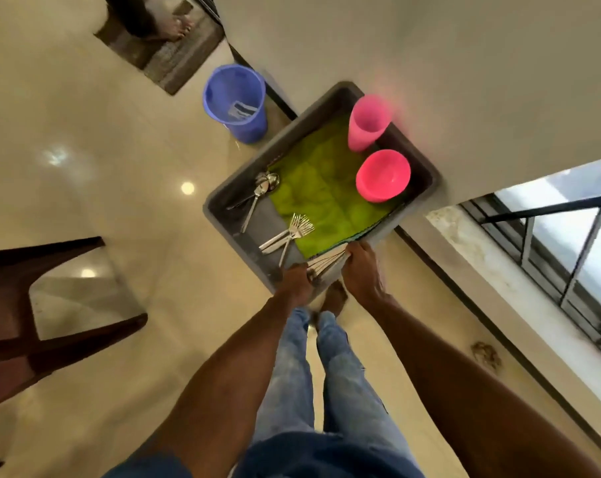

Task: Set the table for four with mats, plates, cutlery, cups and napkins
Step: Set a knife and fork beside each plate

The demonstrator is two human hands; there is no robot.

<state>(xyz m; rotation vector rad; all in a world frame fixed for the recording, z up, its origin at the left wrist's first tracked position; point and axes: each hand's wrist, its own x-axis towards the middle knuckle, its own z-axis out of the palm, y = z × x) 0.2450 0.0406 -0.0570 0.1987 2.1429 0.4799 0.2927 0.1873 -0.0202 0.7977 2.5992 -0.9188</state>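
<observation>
Cutlery, loose, in grey tub (238, 191): one cluster of spoons (264, 188) at the tub's left side, handles trailing toward the person; one cluster of forks (294, 230) nearer the hands, tines lying on the green mat (321, 188), handles pointing down toward the near rim; a further bundle of cutlery handles (326, 263) at the near rim, between the two hands. Tub held out in front of the body, above the floor, long axis running away from the person and up to the right. Left hand (294, 281) grips the near rim and seems also to clasp the ends of the bundle; right hand (361, 267) grips the same rim just beside it, fingers curled over the edge. Both hands equally close to the bundle; forks next nearest, spoons further left. Far end of tub: pink cup (366, 124), upright, and pink bowl (383, 175), both on the mat, well apart from the cutlery. Surroundings: blue bucket (235, 101) on the floor beyond the tub; dark wooden chair (51, 305) at left; window (568, 243) at right. Judgement: nothing lies across the cutlery, but both hands are taken up with carrying, so the tub wants setting down before anything is lifted out.
</observation>
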